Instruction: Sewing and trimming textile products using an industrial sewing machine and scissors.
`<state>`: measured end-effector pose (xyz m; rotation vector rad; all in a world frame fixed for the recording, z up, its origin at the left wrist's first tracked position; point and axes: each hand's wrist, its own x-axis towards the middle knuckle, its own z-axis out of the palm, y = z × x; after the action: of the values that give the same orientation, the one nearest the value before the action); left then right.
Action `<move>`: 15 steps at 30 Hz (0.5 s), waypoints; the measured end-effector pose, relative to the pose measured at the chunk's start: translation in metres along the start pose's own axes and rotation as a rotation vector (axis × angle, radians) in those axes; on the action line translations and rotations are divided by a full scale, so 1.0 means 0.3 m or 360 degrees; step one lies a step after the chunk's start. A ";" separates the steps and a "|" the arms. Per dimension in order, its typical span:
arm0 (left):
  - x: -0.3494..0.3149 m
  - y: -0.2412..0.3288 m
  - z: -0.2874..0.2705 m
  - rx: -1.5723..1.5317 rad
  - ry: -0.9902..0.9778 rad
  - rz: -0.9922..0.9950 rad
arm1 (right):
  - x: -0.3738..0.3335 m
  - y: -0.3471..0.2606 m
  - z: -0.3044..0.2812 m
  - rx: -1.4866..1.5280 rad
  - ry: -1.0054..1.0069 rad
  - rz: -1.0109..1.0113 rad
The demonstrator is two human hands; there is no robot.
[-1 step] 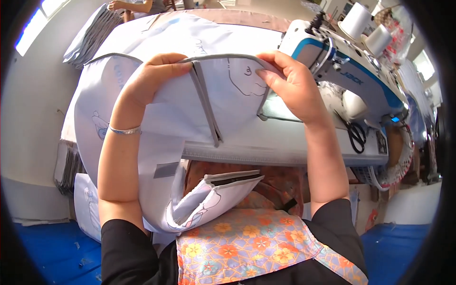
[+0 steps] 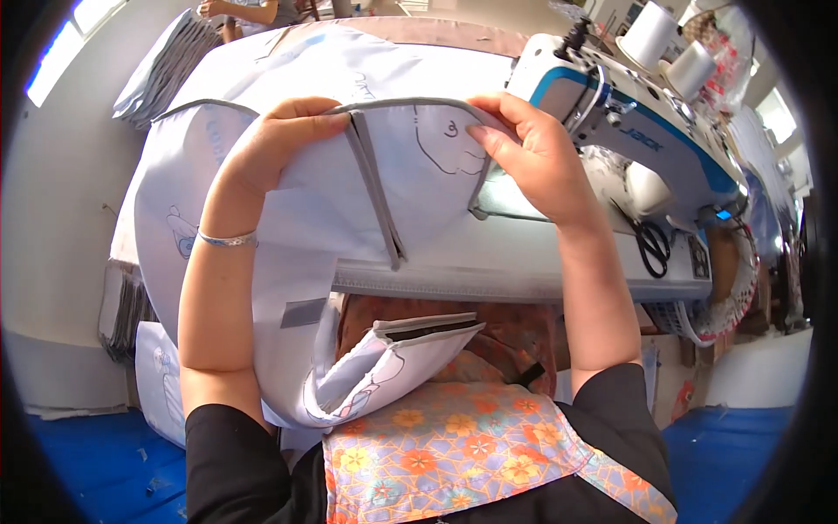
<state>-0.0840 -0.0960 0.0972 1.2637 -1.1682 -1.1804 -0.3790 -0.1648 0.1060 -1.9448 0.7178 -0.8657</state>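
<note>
Between both hands I hold up a large white fabric piece (image 2: 305,205) with grey bound edges and printed cartoon drawings. My left hand (image 2: 292,140) pinches its top grey edge, thumb in front, next to a grey-bound slit (image 2: 375,188). At the right end of that edge, my right hand (image 2: 528,153) grips the cloth between thumb and fingers. The cloth's lower part drapes over the table edge and folds near my lap, beside a floral apron (image 2: 463,445). A sewing machine (image 2: 646,122) stands just right of my right hand.
Black scissors (image 2: 650,249) lie on the machine table by a ruler strip (image 2: 419,278). White thread cones (image 2: 646,35) top the machine. A basket (image 2: 698,319) hangs at the right. Stacked fabric pieces (image 2: 166,65) sit far left, near another person's arm (image 2: 244,10).
</note>
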 end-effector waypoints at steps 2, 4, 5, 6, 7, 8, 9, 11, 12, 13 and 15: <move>0.009 0.000 0.003 0.0007 0.0112 -0.0003 | -0.034 0.012 -0.018 -0.0302 0.0128 -0.0266; 0.018 0.003 0.000 0.0000 0.0015 -0.0003 | -0.088 0.038 -0.049 -0.0527 0.0300 -0.0499; 0.022 0.003 -0.005 0.0016 -0.0017 -0.0008 | -0.139 0.058 -0.085 -0.0429 0.0371 -0.0283; 0.026 0.000 -0.008 -0.0015 -0.0066 0.0000 | -0.201 0.083 -0.133 -0.0293 0.0343 -0.0237; 0.030 -0.004 -0.013 0.0016 -0.0051 0.0003 | -0.258 0.121 -0.191 -0.0447 0.0469 -0.0147; 0.034 -0.011 -0.016 0.0069 0.0012 -0.0009 | -0.329 0.170 -0.244 -0.0524 0.0733 -0.0012; 0.037 -0.016 -0.020 0.0039 -0.0033 0.0010 | -0.392 0.225 -0.316 -0.0712 0.0928 0.0178; 0.044 -0.026 -0.025 0.0055 0.0022 0.0049 | -0.537 0.329 -0.465 -0.1381 0.1057 0.0505; 0.046 -0.028 -0.028 0.0048 0.0023 0.0051 | -0.602 0.383 -0.527 -0.1596 0.1047 0.0644; 0.049 -0.029 -0.029 0.0041 -0.0027 0.0059 | -0.670 0.431 -0.573 -0.1756 0.0945 0.0923; 0.049 -0.029 -0.031 0.0031 -0.0074 0.0074 | -0.776 0.503 -0.645 -0.1744 0.0759 0.0984</move>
<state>-0.0737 -0.1101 0.0883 1.2229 -1.2395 -1.1718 -0.6927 -0.1514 -0.0199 -2.1368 2.2963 -0.5541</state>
